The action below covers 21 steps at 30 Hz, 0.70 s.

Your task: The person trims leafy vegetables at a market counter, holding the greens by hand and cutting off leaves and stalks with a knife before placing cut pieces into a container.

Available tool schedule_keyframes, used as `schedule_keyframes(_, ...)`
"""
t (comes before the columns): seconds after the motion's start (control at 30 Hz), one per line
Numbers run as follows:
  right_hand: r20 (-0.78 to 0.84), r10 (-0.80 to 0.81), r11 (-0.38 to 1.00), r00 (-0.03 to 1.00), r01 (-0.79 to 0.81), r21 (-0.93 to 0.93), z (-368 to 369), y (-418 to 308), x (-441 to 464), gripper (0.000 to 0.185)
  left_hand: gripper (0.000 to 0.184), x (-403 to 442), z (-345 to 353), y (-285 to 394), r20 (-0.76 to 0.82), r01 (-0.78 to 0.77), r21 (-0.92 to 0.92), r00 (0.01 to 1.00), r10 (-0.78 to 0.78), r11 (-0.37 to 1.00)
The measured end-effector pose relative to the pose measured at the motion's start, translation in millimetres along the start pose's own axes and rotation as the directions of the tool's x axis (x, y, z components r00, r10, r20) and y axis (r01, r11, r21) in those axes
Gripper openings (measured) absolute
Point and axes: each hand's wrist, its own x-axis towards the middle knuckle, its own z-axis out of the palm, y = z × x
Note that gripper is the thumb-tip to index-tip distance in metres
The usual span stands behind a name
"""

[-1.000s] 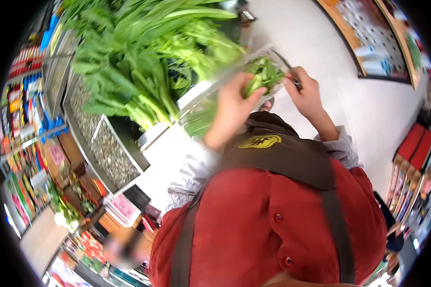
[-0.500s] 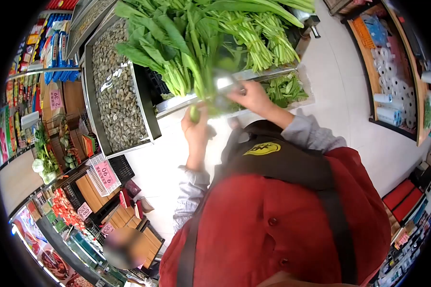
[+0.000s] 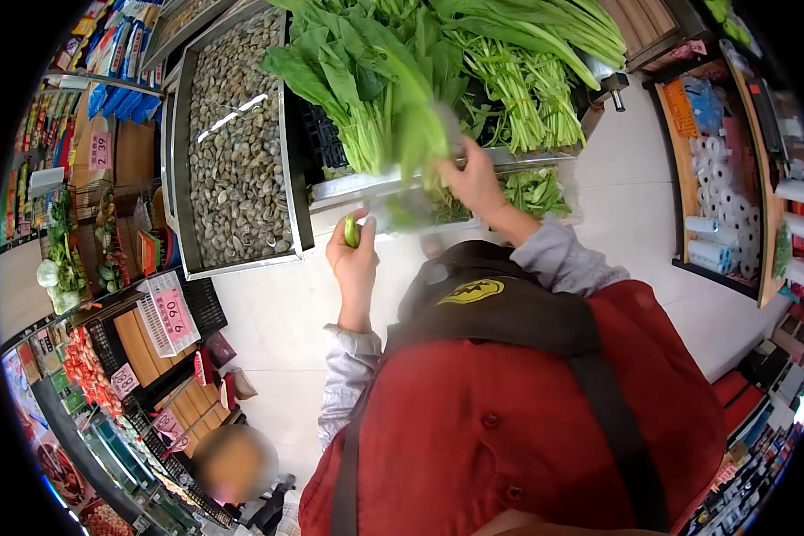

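Observation:
My left hand pinches a short, rounded piece of green stalk between thumb and fingers, over the floor before the display. To its right, my right hand is closed by the display's front edge. A leafy green stalk, smeared by motion, meets its fingertips. A blurred grey shape beside those fingers cannot be made out. Beyond both hands lie piled leafy greens, cut ends toward me. More stemmed greens lie to the right.
A metal tray of clams stands on the left. Loose leaves lie in a low bin in front of the greens. Paper rolls fill a wooden shelf at right. A price-tagged white basket is lower left, with a person near it.
My hands have moved further apart. The leafy stalk that reached down to my left hand is now by my right hand, and the small green piece stays in my left. The view has shifted slightly.

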Motion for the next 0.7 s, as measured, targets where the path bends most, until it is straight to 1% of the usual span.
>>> schedule_keyframes(0.03,0.056,0.089,0.979,0.994,-0.097,0.182,-16.3,-26.7,0.3,0.025,0.017,2.3,2.6,1.4,0.031,-0.029,0.031,0.999,0.029,0.999)
schedule_keyframes(0.07,0.112,0.176,0.915,0.978,-0.204,0.347,-32.6,-53.3,0.6,0.020,0.017,5.7,5.2,1.3,0.065,-0.031,0.040,0.997,0.028,0.999)
schedule_keyframes(0.1,0.140,0.288,0.913,0.947,-0.315,0.259,-47.0,-63.2,6.1,0.020,0.017,7.9,10.2,2.3,0.072,-0.038,0.032,0.997,0.036,0.999)
schedule_keyframes(0.13,0.159,0.250,0.855,0.955,-0.295,0.427,-61.4,-67.9,5.9,0.021,0.016,10.1,15.9,4.1,0.106,-0.075,0.036,0.992,0.071,0.997)
schedule_keyframes(0.17,0.172,0.207,0.767,0.963,-0.269,0.583,-76.5,-71.9,5.1,0.022,0.016,12.5,22.2,6.1,0.141,-0.114,0.039,0.984,0.107,0.993)
schedule_keyframes(0.2,0.198,0.143,0.748,0.970,-0.237,0.619,-92.2,-77.9,7.8,0.022,0.015,16.0,29.6,8.1,0.149,-0.168,0.081,0.977,0.155,0.982)
schedule_keyframes(0.23,0.173,0.116,0.675,0.978,-0.205,0.709,-102.1,-78.3,8.7,0.021,0.015,18.0,36.2,11.5,0.161,-0.180,0.073,0.973,0.166,0.981)
schedule_keyframes(0.3,0.243,0.082,0.631,0.966,-0.239,0.738,-129.7,-85.2,8.5,0.028,0.015,21.6,50.8,20.4,0.204,-0.168,0.187,0.970,0.129,0.968)
schedule_keyframes(0.33,0.224,0.074,0.636,0.972,-0.219,0.740,-140.2,-92.2,5.7,0.028,0.015,23.1,57.1,23.2,0.238,-0.224,0.239,0.957,0.166,0.945)
schedule_keyframes(0.37,0.168,0.114,0.734,0.979,-0.197,0.650,-150.8,-100.8,0.2,0.032,0.015,23.6,64.9,25.6,0.253,-0.240,0.230,0.951,0.181,0.943)
schedule_keyframes(0.43,0.087,0.145,0.819,0.986,-0.169,0.548,-168.3,-92.5,-4.4,0.037,0.016,22.7,79.7,31.5,0.323,-0.217,0.273,0.939,0.123,0.937)
schedule_keyframes(0.47,0.031,0.184,0.841,0.983,-0.173,0.513,-175.9,-68.7,-6.4,0.037,0.017,19.6,88.5,36.7,0.348,-0.326,0.295,0.912,0.217,0.898)
schedule_keyframes(0.5,0.116,0.320,0.664,0.940,-0.310,0.681,-185.1,-78.5,-10.6,0.036,0.016,16.0,95.8,43.9,0.383,-0.334,0.297,0.900,0.208,0.895)
schedule_keyframes(0.53,0.198,0.448,0.431,0.872,-0.405,0.806,-194.4,-88.3,-14.9,0.037,0.017,11.7,102.7,51.9,0.425,-0.352,0.305,0.882,0.205,0.885)
schedule_keyframes(0.57,0.184,0.445,0.432,0.876,-0.391,0.813,-200.9,-88.7,-18.5,0.037,0.017,6.7,110.1,61.1,0.466,-0.370,0.313,0.862,0.198,0.875)
schedule_keyframes(0.6,0.175,0.416,0.468,0.893,-0.374,0.801,-207.1,-88.4,-21.6,0.037,0.019,3.4,117.9,67.1,0.500,-0.448,0.329,0.830,0.249,0.831)
schedule_keyframes(0.63,0.165,0.386,0.503,0.908,-0.357,0.787,-214.0,-87.6,-24.3,0.038,0.020,-2.1,126.0,78.6,0.533,-0.472,0.359,0.812,0.238,0.805)
schedule_keyframes(0.67,0.151,0.386,0.502,0.910,-0.345,0.793,-222.8,-81.2,-28.1,0.038,0.021,-5.6,133.9,83.5,0.569,-0.528,0.360,0.777,0.267,0.769)
schedule_keyframes(0.7,0.265,0.375,0.393,0.888,-0.411,0.823,-231.6,-74.0,-32.8,0.036,0.021,-8.7,141.1,86.7,0.604,-0.580,0.358,0.741,0.292,0.732)
